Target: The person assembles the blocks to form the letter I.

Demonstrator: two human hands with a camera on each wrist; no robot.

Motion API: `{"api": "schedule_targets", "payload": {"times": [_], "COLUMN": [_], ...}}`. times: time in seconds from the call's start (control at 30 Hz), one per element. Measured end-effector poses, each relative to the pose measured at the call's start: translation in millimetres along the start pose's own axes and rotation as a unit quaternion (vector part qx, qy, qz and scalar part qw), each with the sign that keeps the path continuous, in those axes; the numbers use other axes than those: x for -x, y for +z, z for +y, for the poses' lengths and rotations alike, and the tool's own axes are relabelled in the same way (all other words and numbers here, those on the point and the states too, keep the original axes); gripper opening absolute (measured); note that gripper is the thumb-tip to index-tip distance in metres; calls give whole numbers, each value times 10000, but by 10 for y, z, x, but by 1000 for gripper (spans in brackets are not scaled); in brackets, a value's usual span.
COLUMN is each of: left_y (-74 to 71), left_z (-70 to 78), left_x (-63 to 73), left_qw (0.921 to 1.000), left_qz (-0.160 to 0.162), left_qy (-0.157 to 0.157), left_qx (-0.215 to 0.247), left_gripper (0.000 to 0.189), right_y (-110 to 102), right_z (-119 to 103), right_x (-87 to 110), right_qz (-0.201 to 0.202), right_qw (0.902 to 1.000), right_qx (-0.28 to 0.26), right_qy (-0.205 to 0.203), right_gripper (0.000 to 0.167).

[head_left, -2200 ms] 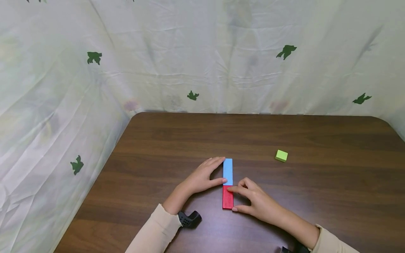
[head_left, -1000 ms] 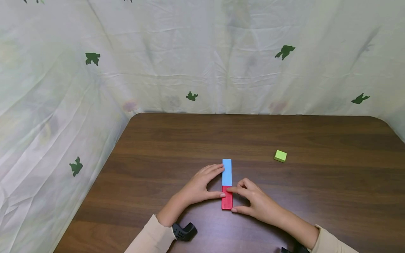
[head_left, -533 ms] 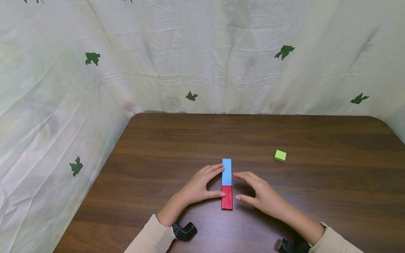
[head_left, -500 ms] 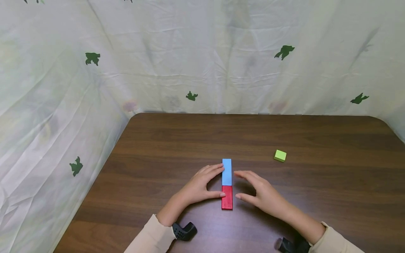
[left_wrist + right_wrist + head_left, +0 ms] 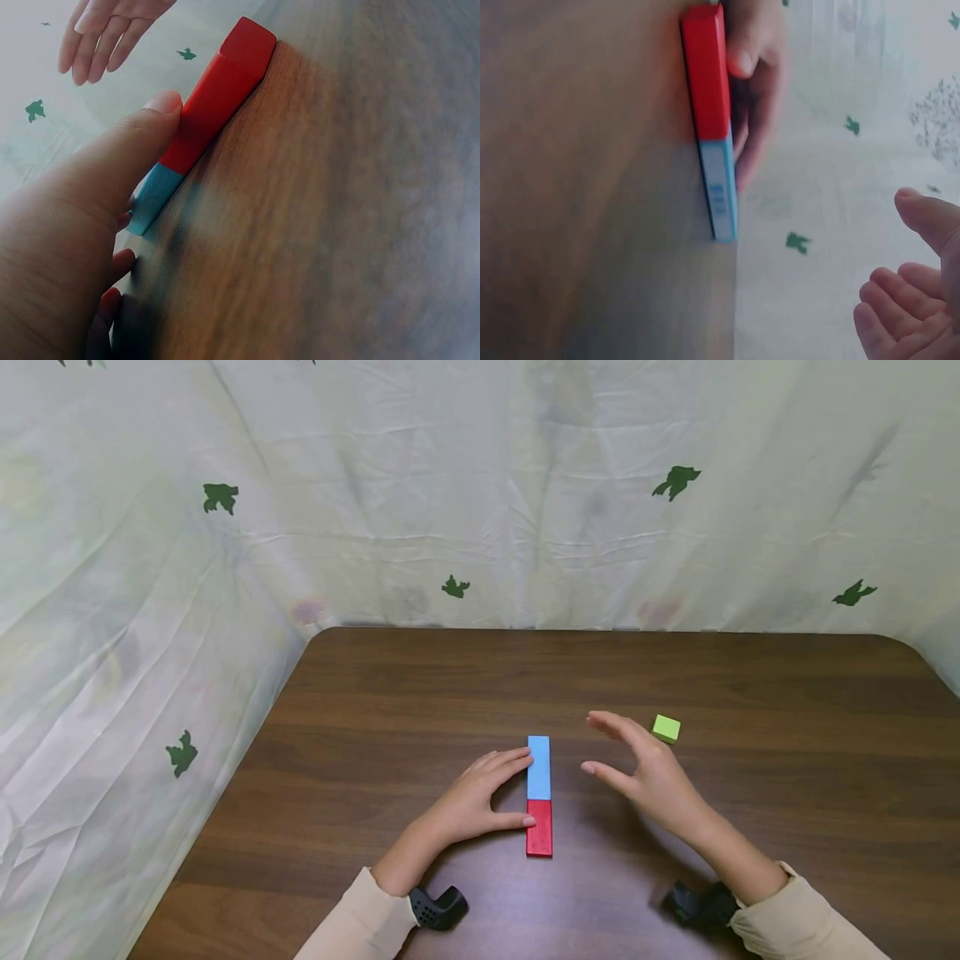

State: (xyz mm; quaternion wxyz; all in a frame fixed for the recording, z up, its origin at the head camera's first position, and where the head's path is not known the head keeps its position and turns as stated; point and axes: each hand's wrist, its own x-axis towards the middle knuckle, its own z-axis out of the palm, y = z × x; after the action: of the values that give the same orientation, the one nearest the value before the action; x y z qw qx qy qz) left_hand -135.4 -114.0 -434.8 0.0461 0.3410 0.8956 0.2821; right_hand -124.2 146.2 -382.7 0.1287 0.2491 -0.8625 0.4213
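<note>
A blue block (image 5: 538, 767) and a red block (image 5: 539, 828) lie end to end in one line on the brown table, the red one nearer to me. My left hand (image 5: 472, 800) rests along their left side. Its thumb touches the red block and its fingertips reach the blue one, as the left wrist view also shows for the thumb. My right hand (image 5: 660, 777) hovers to the right of the row, thumb and fingers spread, holding nothing. Just beyond its knuckles sits a small green block (image 5: 666, 728). Printed marks show on the blue block's side in the right wrist view.
The wooden table (image 5: 375, 693) ends at the back against a pale curtain (image 5: 375, 485) with dark green leaf-like shapes. More of the curtain hangs on the left. A black wrist device (image 5: 438, 908) is on the left arm, and another (image 5: 701, 906) on the right.
My right hand has let go of the red block and moved up and right, near the green block. My left hand slid nearer along the row, its thumb passing from blue to red.
</note>
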Motion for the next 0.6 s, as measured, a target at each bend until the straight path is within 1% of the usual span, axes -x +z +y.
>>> {"api": "schedule_targets", "payload": {"times": [0.13, 0.37, 0.5, 0.6], "left_y": [-5, 6, 5, 6], "left_z": [1, -14, -15, -15], "left_x": [-3, -8, -7, -10], "left_qw": [10000, 9999, 9999, 9999], "left_qz": [1, 2, 11, 11], "left_qy": [19, 95, 115, 107], "left_qx": [-15, -51, -42, -26], "left_gripper": [79, 79, 79, 79], "right_y": [-78, -172, -197, -223], "right_z": [58, 246, 378, 471], "right_x": [-48, -71, -70, -67], "right_qz": [200, 719, 882, 932], "right_qw": [9998, 9968, 9952, 9946], "right_qx": [43, 351, 415, 414], "right_qy": [43, 89, 74, 178], "right_gripper": [65, 63, 62, 62]}}
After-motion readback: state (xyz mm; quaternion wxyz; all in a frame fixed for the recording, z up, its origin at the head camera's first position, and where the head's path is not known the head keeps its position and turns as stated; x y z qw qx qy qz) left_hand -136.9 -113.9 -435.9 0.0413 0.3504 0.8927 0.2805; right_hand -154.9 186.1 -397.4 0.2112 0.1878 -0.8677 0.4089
